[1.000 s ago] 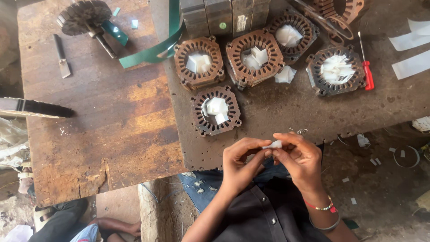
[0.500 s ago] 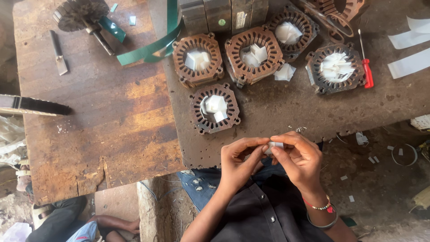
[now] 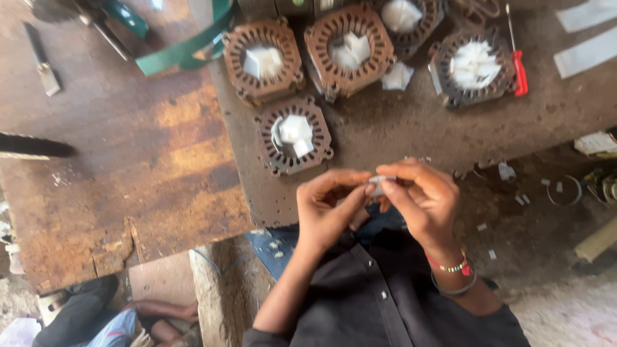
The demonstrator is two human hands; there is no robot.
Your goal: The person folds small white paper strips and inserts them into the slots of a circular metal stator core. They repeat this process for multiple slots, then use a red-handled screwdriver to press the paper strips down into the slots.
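Four rusty round stator cores stand on the dark table [image 3: 398,138], white paper pieces tucked inside each; the nearest core [image 3: 294,135] sits by the edge. A red-handled screwdriver [image 3: 516,61] lies beside the rightmost core [image 3: 472,64]. A green strap [image 3: 183,54] curls at top.

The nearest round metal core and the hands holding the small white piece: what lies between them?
In the head view, only bare dark board lies between the core and the left hand, right hand and white piece.

A big, rusty brown worktop [image 3: 128,160] fills the top part. Below it lies a dusty grey floor [image 3: 553,302] with small scraps. Soft daylight falls on everything.
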